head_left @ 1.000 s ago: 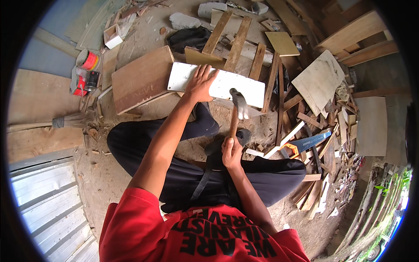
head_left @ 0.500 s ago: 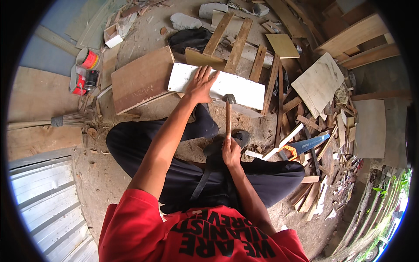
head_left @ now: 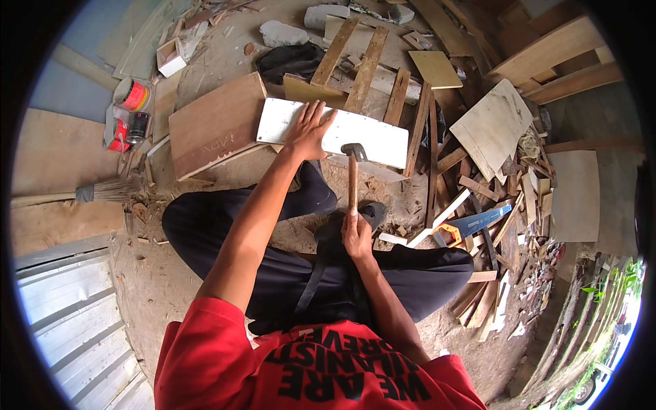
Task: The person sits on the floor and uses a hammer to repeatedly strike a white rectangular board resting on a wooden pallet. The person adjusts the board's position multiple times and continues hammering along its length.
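Note:
A long white board (head_left: 372, 139) lies across the front of me, with several small dark spots along its edges. My left hand (head_left: 311, 133) rests flat on its left part, fingers spread. In my right hand (head_left: 357, 236) is the wooden handle of a hammer (head_left: 352, 179), gripped near its lower end. The dark hammer head is over the board's near edge, right of my left hand; whether it touches the board I cannot tell. Left of the white board stands a brown wooden panel (head_left: 215, 128), apparently part of the same wooden piece.
To the right, a handsaw (head_left: 478, 224) with an orange and black handle lies on a heap of wood scraps (head_left: 516, 236). Wooden slats (head_left: 367, 68) extend beyond the board. Paint cans (head_left: 131, 94) and a twig broom (head_left: 102, 192) are at left. My bent legs (head_left: 219, 215) flank the work.
The view has shifted slightly, so things appear a little further left. Both hands and the hammer keep nearly the same places against the white board.

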### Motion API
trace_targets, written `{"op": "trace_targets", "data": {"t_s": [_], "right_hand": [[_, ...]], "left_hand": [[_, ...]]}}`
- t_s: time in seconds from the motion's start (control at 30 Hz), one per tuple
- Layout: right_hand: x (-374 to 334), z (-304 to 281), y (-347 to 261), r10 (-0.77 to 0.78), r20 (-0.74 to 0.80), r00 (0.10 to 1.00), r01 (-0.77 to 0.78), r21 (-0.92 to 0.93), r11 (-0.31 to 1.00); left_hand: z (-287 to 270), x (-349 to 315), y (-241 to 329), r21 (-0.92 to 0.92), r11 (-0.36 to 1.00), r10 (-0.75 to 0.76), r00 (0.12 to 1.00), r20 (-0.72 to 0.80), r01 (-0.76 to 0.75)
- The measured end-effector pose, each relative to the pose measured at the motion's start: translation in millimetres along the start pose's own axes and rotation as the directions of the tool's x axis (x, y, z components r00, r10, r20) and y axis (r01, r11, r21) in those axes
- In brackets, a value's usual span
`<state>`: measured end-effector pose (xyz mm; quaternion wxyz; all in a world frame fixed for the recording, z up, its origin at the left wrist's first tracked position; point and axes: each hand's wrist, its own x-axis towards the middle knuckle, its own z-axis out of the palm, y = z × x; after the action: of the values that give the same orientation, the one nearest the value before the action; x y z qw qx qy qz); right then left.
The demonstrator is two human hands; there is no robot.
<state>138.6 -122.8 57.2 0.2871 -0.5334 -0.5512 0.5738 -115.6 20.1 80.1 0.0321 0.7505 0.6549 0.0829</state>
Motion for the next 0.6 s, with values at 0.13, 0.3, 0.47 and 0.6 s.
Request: {"op": "trace_targets", "data": {"t_s": [0.13,0.3,0.47,0.6], "right_hand": [[-7,-11,10,0.127,0.015,0.992,-0.128,0.166,0.978],[-23,-25,-14,0.207,0.106,0.973,-0.229,0.292,0.929],[-52,-48,-46,0.246,0.284,0.927,-0.332,0.308,0.892],[-70,-49,-76,0.375,0.444,0.814,-0.526,0.288,0.800]], "left_hand": [[5,-7,10,0.024,0.999,-0.031,0.999,-0.015,0.031],[-2,-3,15,0.104,0.995,-0.017,0.998,0.064,0.010],[-53,26,12,-0.138,0.989,-0.011,0.967,0.254,0.047],[-75,22,12,-0.288,0.950,0.180,0.965,0.190,-0.120]]}}
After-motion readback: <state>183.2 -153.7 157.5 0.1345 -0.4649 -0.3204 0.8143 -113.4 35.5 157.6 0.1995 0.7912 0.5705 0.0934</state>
